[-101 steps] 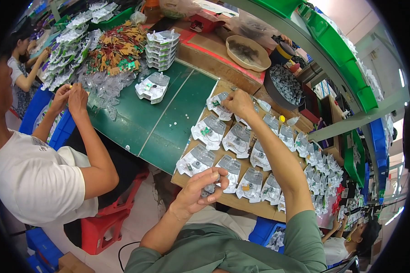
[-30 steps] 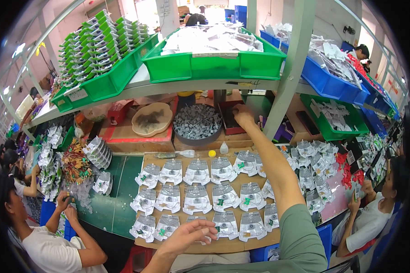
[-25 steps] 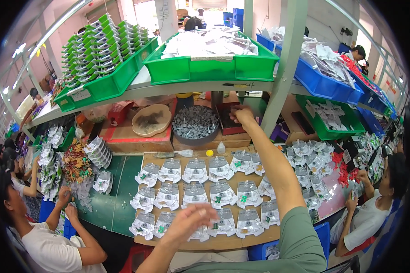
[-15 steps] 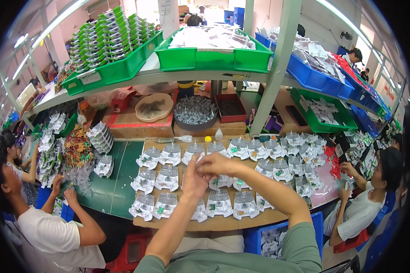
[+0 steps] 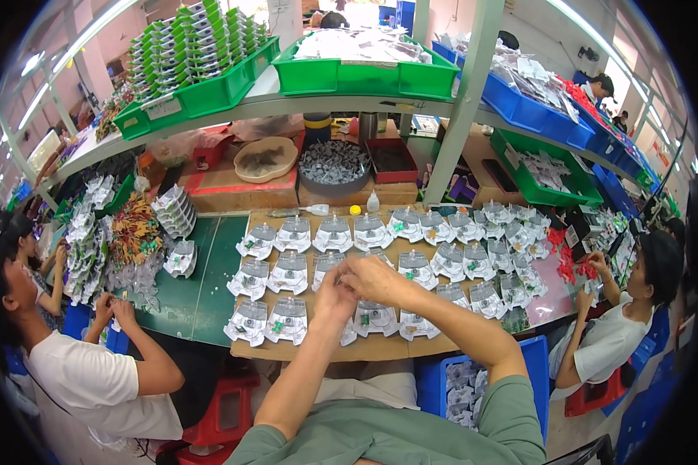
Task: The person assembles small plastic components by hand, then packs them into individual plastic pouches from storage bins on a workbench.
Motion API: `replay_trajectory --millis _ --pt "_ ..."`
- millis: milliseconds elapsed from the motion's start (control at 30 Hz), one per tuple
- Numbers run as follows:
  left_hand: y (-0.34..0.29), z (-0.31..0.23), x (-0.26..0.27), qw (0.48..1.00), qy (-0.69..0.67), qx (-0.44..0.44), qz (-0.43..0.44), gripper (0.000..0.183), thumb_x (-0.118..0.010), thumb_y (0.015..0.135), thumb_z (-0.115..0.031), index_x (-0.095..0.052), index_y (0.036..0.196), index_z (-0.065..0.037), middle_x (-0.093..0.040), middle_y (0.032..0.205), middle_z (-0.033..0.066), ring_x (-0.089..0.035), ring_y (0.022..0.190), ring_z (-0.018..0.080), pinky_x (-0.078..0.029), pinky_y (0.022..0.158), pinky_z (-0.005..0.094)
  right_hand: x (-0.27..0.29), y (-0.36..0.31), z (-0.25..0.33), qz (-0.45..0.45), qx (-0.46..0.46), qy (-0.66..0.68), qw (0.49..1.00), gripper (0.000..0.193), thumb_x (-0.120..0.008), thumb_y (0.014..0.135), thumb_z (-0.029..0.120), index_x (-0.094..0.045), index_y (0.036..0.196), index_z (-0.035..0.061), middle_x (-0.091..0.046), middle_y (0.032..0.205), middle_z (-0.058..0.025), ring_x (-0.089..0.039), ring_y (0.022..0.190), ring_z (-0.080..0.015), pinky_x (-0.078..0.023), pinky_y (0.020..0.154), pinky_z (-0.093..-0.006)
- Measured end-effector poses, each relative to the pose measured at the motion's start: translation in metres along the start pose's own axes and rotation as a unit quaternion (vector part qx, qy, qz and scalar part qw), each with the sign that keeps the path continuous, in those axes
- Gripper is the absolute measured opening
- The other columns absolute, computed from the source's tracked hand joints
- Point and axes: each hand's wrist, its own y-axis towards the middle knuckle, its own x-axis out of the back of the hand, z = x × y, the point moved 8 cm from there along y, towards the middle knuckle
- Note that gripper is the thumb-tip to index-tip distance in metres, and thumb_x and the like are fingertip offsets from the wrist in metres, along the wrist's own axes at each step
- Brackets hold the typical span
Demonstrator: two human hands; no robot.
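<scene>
The left hand (image 5: 336, 293) and right hand (image 5: 374, 280) met with fingers bent together above the cardboard (image 5: 287, 353); whether they were clamped on anything could not be told, as the fingers hid it. White-and-grey housings (image 5: 289, 321) lay in 3 rows on the cardboard, below and around the hands, 6 of them in the 2 leftmost columns. Their narrower grey ends pointed away from the wearer; which axis was longer was unclear. Behind stood 1 upright dropper bottle (image 5: 373, 202) and 1 yellow cap (image 5: 355, 210).

Further back, 1 round tub (image 5: 337, 187) held many grey parts, 1 red box (image 5: 394, 177) dark contents, and 1 cream dish (image 5: 267, 178) a dark heap. Near the lap, 1 blue crate (image 5: 431, 387) held white parts.
</scene>
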Motion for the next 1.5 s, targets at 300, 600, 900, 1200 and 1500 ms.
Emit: replay_trajectory --millis 300,600,900,1200,1500 --pt "-0.020 0.013 -0.008 0.998 0.013 -0.021 -0.066 0.022 -0.051 0.098 -0.023 -0.055 0.108 -0.004 -0.059 0.101 0.0095 -0.059 0.092 0.0207 -0.052 0.083 0.0372 0.000 -0.024 -0.001 -0.066 0.062 -0.080 0.993 0.025 -0.061 0.079 0.004 -0.062 0.102 -0.0022 -0.064 0.092 -0.0241 -0.065 0.087 -0.0398 -0.052 0.073 -0.0463" --pt "-0.029 0.022 -0.032 0.983 0.139 -0.053 0.106 0.031 -0.052 0.098 -0.022 -0.057 0.119 0.001 -0.061 0.107 0.0093 -0.059 0.096 0.0179 -0.048 0.090 0.0359 0.010 -0.028 -0.013 -0.114 0.054 -0.080 0.989 0.015 -0.063 0.071 0.000 -0.061 0.084 -0.0074 -0.065 0.077 -0.0290 -0.066 0.074 -0.0436 -0.053 0.062 -0.0481" --pt "-0.025 0.030 -0.016 0.981 0.169 -0.083 0.039 0.025 -0.051 0.099 -0.010 -0.057 0.118 0.005 -0.063 0.110 0.0124 -0.064 0.097 0.0194 -0.054 0.087 0.0328 0.014 -0.040 -0.024 -0.081 -0.043 -0.039 0.995 0.018 -0.056 0.082 0.004 -0.064 0.095 -0.0059 -0.065 0.084 -0.0288 -0.064 0.086 -0.0438 -0.053 0.074 -0.0479" --pt "-0.034 0.024 -0.019 0.977 0.206 -0.053 0.015 0.021 -0.059 0.096 -0.010 -0.059 0.108 0.007 -0.065 0.103 0.0135 -0.065 0.094 0.0217 -0.056 0.089 0.0360 0.025 -0.058 -0.003 -0.186 0.055 -0.188 0.963 0.012 -0.064 0.082 0.011 -0.067 0.088 0.0012 -0.065 0.082 -0.0174 -0.065 0.078 -0.0366 -0.052 0.065 -0.0439" --pt "-0.043 0.026 -0.019 0.971 0.236 -0.016 0.015 0.024 -0.063 0.093 -0.009 -0.057 0.111 0.007 -0.066 0.102 0.0136 -0.066 0.090 0.0209 -0.056 0.084 0.0309 0.023 -0.064 -0.045 -0.161 -0.029 0.069 0.984 0.016 -0.064 0.080 0.015 -0.072 0.089 0.0041 -0.068 0.085 -0.0153 -0.066 0.081 -0.0338 -0.052 0.070 -0.0412"
